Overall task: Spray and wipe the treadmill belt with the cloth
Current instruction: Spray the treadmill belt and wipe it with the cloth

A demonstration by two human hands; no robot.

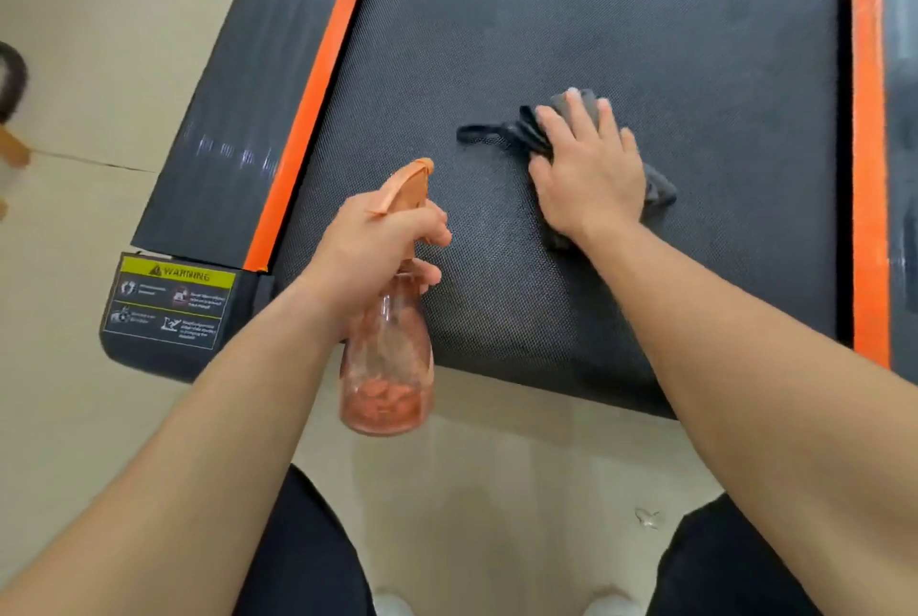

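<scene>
Head cam looking down at the back end of the treadmill. The left hand [382, 242] has its grip clamped on the spray bottle [387, 367], fingers curled round the neck right under the orange spray head, nozzle pointing off toward 12 o'clock. The bottle's see-through orange with a bit of liquid sitting in the bottom, and it's held up over the rear edge of the treadmill belt [596, 19], not touching it.

The right hand [591, 173] is at roughly 2 o'clock from the bottle, and there's no grip there really: the fingers are straight and spread, palm pressed flat on the cloth [526, 133]. The cloth is dark grey, bunched up, lying on the belt about the middle of the frame, with a thin loop poking out toward 9 o'clock.

Orange stripes [323, 83] run down both sides of the belt. A yellow and black warning sticker [171, 300] is on the rear corner at 8 o'clock. There's beige floor [497, 466] at 6 o'clock, with the person's dark trousers [308, 541] on either side.
</scene>
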